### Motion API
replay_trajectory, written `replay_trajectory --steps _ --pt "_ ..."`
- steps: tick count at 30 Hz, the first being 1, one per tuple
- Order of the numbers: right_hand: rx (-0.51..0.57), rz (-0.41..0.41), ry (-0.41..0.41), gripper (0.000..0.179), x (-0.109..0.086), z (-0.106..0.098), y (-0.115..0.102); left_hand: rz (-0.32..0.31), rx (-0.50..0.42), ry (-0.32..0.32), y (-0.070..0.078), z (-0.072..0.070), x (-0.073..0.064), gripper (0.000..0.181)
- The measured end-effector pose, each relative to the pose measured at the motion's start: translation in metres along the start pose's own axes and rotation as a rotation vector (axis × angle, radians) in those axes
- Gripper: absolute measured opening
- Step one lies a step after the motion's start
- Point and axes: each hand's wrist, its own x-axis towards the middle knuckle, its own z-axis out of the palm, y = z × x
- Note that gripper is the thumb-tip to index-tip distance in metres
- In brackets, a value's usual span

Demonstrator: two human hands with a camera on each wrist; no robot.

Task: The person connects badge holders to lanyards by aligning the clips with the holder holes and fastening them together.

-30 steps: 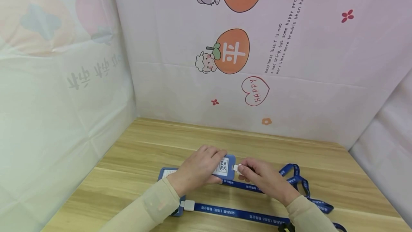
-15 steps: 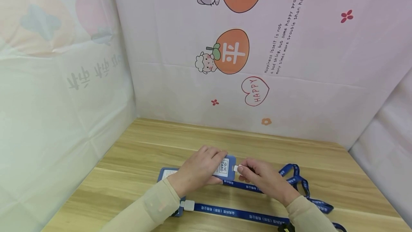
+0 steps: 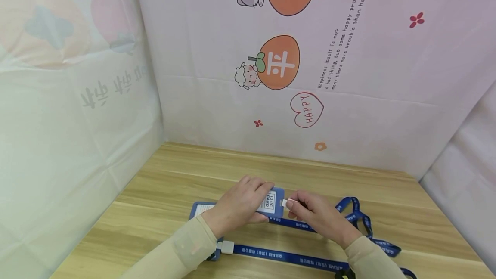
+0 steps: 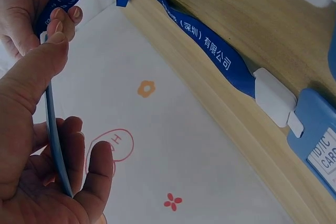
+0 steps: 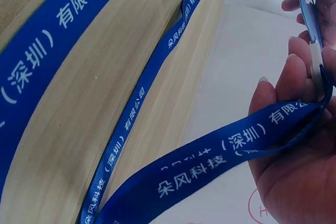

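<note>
My left hand grips a blue ID badge holder by its sides, its "ID/IC CARD" face up. In the left wrist view this holder shows edge-on between thumb and fingers. My right hand pinches the white clip at the holder's slotted end. From that clip a printed blue lanyard passes over the right palm, as the right wrist view shows. The fingertips hide much of the clip.
On the wooden table lie further blue badge holders, partly hidden by the left arm. One lanyard runs rightward from a white clip. Looped blue strap lies beyond the right wrist. Printed cloth walls surround the tabletop.
The white clip shifts slightly at the badge holder's slot under my right fingers. Both hands stay nearly in place, and the other badge holders and lanyards do not move.
</note>
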Motion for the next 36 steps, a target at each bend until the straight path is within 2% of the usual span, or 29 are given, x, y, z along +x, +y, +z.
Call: replay_trajectory --steps 16,36 --pt "0.025 -0.005 0.013 0.031 0.0007 0.0032 0.0013 0.045 0.025 0.046 0.0028 0.0038 0.0016 0.083" --pt "0.047 0.019 0.037 0.034 0.0007 0.0051 -0.0001 0.030 0.002 0.068 0.0052 0.0039 0.0011 0.083"
